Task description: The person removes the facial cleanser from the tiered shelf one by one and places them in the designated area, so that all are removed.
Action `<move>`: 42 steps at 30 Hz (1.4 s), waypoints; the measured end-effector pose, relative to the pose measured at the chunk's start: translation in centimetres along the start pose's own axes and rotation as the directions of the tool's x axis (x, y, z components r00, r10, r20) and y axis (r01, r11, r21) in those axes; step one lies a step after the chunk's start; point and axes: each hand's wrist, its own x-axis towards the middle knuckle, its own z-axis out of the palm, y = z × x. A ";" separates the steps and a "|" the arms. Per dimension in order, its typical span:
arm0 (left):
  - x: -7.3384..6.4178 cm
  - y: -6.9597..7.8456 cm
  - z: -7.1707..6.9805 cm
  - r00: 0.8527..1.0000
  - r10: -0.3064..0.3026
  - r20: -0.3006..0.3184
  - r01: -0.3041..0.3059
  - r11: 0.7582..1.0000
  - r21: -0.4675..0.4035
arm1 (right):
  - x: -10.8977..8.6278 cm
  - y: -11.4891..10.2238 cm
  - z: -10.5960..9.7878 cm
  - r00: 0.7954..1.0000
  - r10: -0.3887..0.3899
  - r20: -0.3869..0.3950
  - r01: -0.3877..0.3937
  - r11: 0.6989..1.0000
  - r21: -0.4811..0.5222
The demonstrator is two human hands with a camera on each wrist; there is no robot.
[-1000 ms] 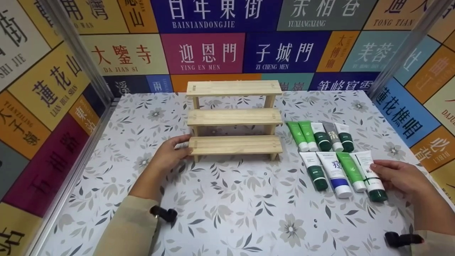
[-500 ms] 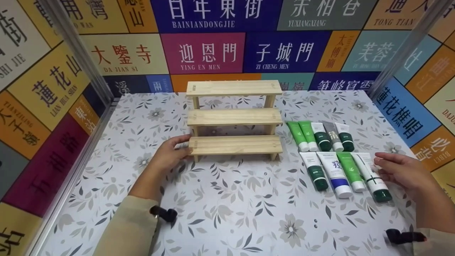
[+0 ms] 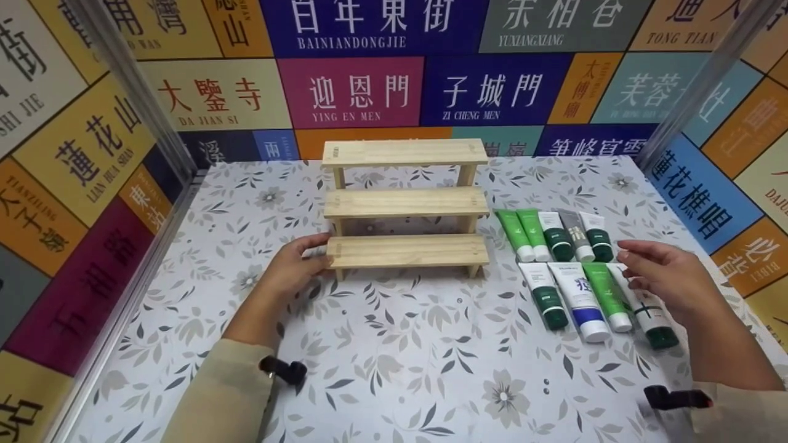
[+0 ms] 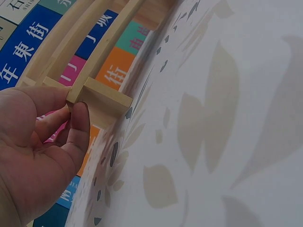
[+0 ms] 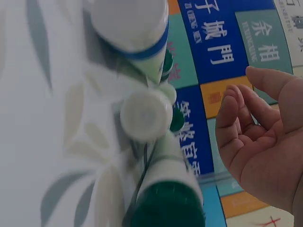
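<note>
A three-step wooden display stand stands at the middle of the table. My left hand pinches the left end of its lowest step; the left wrist view shows thumb and fingers on the corner of that board. Over the right end of the front row of squeeze tubes, my right hand hovers with loosely bent fingers and holds nothing. Partly hidden beneath it lies a white tube with a dark green cap. Beside that are a green tube, a white-and-blue tube and a white-and-green tube.
Behind the front row lies a second row of several tubes, among them a grey tube and a light green tube. The leaf-patterned tabletop is enclosed by walls of coloured sign panels.
My right hand let go of the rightmost white tube, which shifted slightly right, then rose and moved back and left over the row. The left hand stayed on the stand.
</note>
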 end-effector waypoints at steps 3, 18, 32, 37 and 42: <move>0.0 0.0 0.0 1.000 -0.006 -0.005 0.006 1.000 -0.004 | 0.0 -1.4 1.2 0.999 -0.041 -0.021 0.042 0.998 0.036; 0.1 0.2 0.1 0.999 -0.032 -0.013 0.032 0.999 -0.010 | 1.8 -7.0 7.2 0.976 -0.220 -0.005 0.209 0.921 0.329; -0.1 0.5 0.3 0.999 -0.031 -0.022 0.032 0.999 0.027 | 3.8 -11.1 12.4 0.950 -0.311 -0.003 0.301 0.915 0.268; -0.1 0.4 0.4 1.000 -0.015 -0.024 0.016 0.999 0.044 | 4.3 -12.0 13.8 0.952 -0.306 -0.017 0.299 0.914 0.275; -0.1 0.4 0.5 0.999 -0.032 -0.033 0.034 0.998 0.053 | 4.6 -12.7 14.7 0.961 -0.275 -0.012 0.266 0.918 0.296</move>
